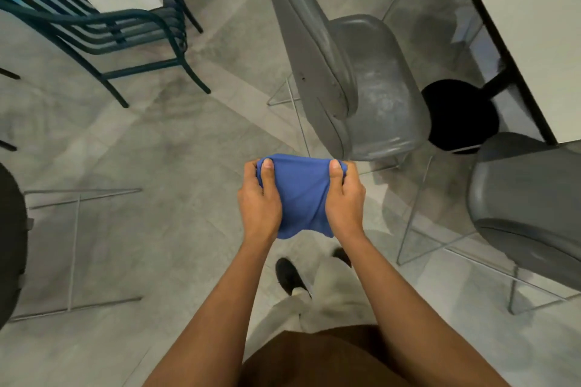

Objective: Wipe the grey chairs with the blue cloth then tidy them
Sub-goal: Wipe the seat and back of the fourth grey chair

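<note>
Both hands up at frame centre, holding the blue cloth (298, 195) stretched between them above the floor (157, 151). Left hand (259, 198) grip: fingers curled round the cloth's left edge, thumb on top. Right hand (344, 198) grip: same on the right edge, thumb pressed over the top. Cloth is bunched and sagging in the middle, lower hem hanging free. It touches no chair.

Nearest grey chair (361, 78) sits just up and right of the hands, seat facing the tabletop (518, 25) at upper right. Seat shows pale dusty smears, so I judge wiping not done there. A second grey chair (528, 204) is at the right edge, a third one partly visible at top right.

Risks from here:
- Cloth is bunched, not folded flat. A wipe with a wad gives small contact and likely leaves streaks on the seat.
- Free hem could catch the chair's thin wire legs (295, 110) on a low pass.
- Chair looks light on a slim frame; pushing hard on the backrest could slide or tip it toward the black table base (459, 116).
- Feet are close to the wire frame at lower right; trip hazard when stepping in.
- Stacked blue chairs (94, 19) at upper left are not the target; don't wipe those.
</note>
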Motion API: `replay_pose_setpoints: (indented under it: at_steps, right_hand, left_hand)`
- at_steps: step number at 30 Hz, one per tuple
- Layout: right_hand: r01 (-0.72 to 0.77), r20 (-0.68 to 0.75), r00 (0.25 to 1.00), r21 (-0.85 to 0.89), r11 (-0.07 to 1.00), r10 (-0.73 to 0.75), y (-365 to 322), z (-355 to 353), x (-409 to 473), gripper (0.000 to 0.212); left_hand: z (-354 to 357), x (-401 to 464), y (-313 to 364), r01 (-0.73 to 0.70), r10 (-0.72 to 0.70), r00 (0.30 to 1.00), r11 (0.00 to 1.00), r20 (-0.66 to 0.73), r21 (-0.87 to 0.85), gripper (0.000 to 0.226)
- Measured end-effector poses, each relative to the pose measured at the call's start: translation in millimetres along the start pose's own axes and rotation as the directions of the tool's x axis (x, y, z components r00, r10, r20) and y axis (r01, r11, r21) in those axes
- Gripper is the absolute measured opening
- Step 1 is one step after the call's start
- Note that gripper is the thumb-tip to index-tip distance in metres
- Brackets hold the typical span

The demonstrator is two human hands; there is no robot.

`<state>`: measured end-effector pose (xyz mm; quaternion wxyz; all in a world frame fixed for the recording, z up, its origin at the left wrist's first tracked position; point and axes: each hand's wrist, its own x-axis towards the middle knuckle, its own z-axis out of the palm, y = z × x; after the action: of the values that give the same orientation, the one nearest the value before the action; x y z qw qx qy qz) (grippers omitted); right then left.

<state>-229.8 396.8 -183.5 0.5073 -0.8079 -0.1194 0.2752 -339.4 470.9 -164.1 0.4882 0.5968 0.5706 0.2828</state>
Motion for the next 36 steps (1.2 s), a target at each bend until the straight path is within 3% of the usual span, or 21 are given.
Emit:
replay_pose_setpoints:
  at_steps: [7,15,22,36]
  right_hand:
    - [0.041,0.056,0.998,-0.067,0.997,-0.037,-22,74,33,0.033]
    - [0.035,0.058,0.998,-0.011,0.999,-0.034,-64,181,110,0.033]
    - [-0.039,0.005,0.999,0.017,0.999,0.039,-119,248,183,0.032]
    - [-0.028,-0.134,0.99,0.048,0.998,0.034,-221,350,317,0.03]
  left_hand:
    - [-32,77,-14,0.05,-0.049,0.998,0.999,-0.048,0.016,0.024]
    - [-52,206,-6,0.062,-0.058,0.995,0.997,-0.082,0.045,0.026]
    - [-53,327,26,0.085,-0.084,0.996,0.991,-0.016,0.098,0.028]
    - [-44,532,80,0.011,-0.019,0.997,0.994,0.078,0.108,0.026]
